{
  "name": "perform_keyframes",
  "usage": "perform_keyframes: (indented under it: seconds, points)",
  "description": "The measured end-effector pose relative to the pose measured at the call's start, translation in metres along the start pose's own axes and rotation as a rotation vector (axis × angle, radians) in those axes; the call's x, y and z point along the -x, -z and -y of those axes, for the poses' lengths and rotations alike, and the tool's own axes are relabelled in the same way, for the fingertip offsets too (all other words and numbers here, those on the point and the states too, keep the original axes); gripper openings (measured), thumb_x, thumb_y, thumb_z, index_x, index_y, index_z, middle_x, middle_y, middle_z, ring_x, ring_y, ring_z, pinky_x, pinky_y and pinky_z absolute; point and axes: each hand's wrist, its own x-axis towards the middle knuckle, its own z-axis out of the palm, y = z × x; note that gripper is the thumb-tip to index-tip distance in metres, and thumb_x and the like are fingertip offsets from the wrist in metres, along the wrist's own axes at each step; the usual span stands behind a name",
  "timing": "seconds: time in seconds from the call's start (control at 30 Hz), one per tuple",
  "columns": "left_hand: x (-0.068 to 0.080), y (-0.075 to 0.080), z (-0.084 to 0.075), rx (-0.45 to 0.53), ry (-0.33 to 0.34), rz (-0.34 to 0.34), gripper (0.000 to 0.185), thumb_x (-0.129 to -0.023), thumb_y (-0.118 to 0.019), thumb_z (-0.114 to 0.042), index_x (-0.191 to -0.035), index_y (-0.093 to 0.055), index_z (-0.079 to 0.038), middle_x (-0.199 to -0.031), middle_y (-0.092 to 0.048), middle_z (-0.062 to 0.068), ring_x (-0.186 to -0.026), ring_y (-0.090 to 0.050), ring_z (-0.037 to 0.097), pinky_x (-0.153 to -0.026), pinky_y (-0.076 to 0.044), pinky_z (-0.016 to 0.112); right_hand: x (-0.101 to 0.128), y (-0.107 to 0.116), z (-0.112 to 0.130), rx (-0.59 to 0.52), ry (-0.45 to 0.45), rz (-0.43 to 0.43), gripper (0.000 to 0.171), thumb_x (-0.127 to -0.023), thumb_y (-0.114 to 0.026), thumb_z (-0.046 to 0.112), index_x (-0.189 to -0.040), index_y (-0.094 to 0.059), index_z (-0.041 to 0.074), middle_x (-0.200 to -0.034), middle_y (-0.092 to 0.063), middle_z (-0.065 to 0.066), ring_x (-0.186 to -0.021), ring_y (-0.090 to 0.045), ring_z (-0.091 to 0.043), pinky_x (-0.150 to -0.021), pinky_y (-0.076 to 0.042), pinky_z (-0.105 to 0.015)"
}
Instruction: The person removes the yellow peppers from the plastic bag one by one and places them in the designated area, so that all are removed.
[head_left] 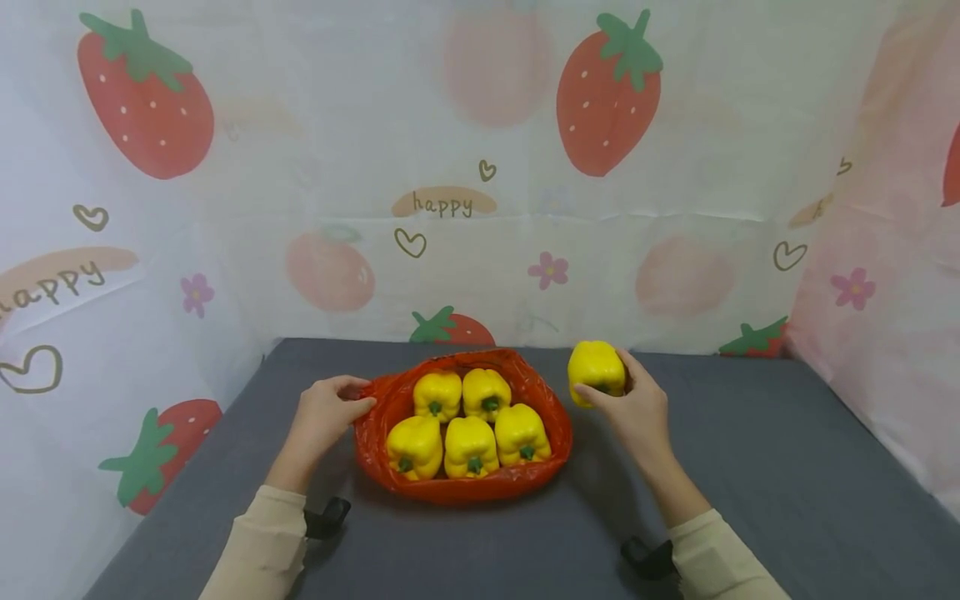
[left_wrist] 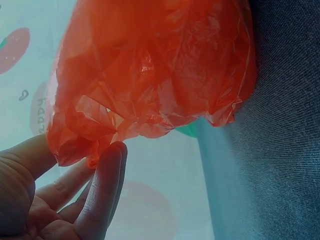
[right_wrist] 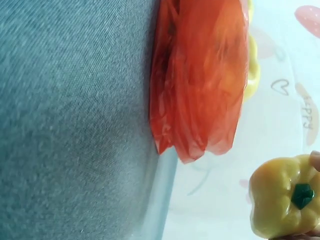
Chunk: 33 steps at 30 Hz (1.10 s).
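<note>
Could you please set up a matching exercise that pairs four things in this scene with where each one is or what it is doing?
Things:
1. left hand
2. right hand
3. five yellow peppers
4. red plastic bag

States:
a. lie inside the bag
b. holds a single yellow pepper above the table, to the right of the bag
c. sits opened out on the grey table
d. holds the bag's left edge

Pairs: 1-d, 2-b, 3-a, 4-c
</note>
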Motion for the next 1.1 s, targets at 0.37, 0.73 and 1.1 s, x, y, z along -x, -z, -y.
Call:
perform_keyframes:
  seconds: [0.37,0.73,1.1]
  points:
    - [0.0,-0.001,0.004,0.01,0.003,0.003,0.036,-0.086,-0.064,-0.025,-0.118,-0.061,-0.007,-0.11,-0.064,0.014,-0.093,-0.061,0.024,-0.078,-0.055,0.036,-0.006,0.003,-0.013,-0.007,-0.064,0.044,0.082,-0.074,-0.076,0.037,-0.142,-0.037,0.01,-0.136,-0.048,-0.014,-0.114,-0.052,-0.03,-0.092,-0.047,-0.046]
    - [0.0,0.0,0.002,0.003,-0.007,0.002,0.037,-0.086,-0.065,-0.026,-0.117,-0.062,-0.006,-0.108,-0.065,0.014,-0.092,-0.061,0.024,-0.077,-0.055,0.035,-0.02,0.006,-0.031,-0.009,-0.095,0.061,0.088,-0.073,-0.076,0.041,-0.143,-0.034,0.01,-0.139,-0.046,-0.014,-0.119,-0.05,-0.031,-0.095,-0.046,-0.045]
    - [-0.001,0.002,0.003,-0.008,-0.016,0.014,0.038,-0.086,-0.064,-0.027,-0.118,-0.061,-0.006,-0.109,-0.065,0.013,-0.094,-0.06,0.024,-0.077,-0.055,0.035,-0.028,0.008,-0.041,-0.066,-0.148,0.097,0.09,-0.073,-0.076,0.041,-0.144,-0.032,0.009,-0.142,-0.042,-0.014,-0.122,-0.047,-0.03,-0.098,-0.043,-0.044]
